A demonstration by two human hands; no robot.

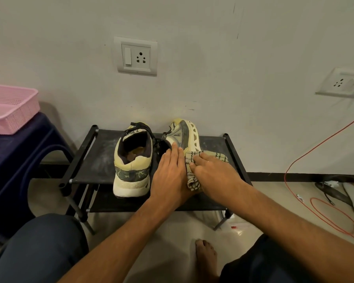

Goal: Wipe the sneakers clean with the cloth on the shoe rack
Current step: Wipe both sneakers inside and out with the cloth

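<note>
Two cream and grey sneakers sit on the black shoe rack [94, 160]. The left sneaker [132, 160] stands upright with its heel toward me. The right sneaker [186, 135] is tipped on its side, sole facing right. My left hand [171, 172] lies flat on the right sneaker with fingers straight. My right hand [211, 170] pinches a checked cream cloth [192, 160] and presses it against that sneaker's rear part, which both hands hide.
A pink basket [10, 107] rests on a dark blue stool [18, 156] at the left. Wall sockets [136, 56] are above the rack. Red cable [319, 203] and sandals [339, 190] lie on the floor at the right. My knees and a bare foot [205, 256] are below.
</note>
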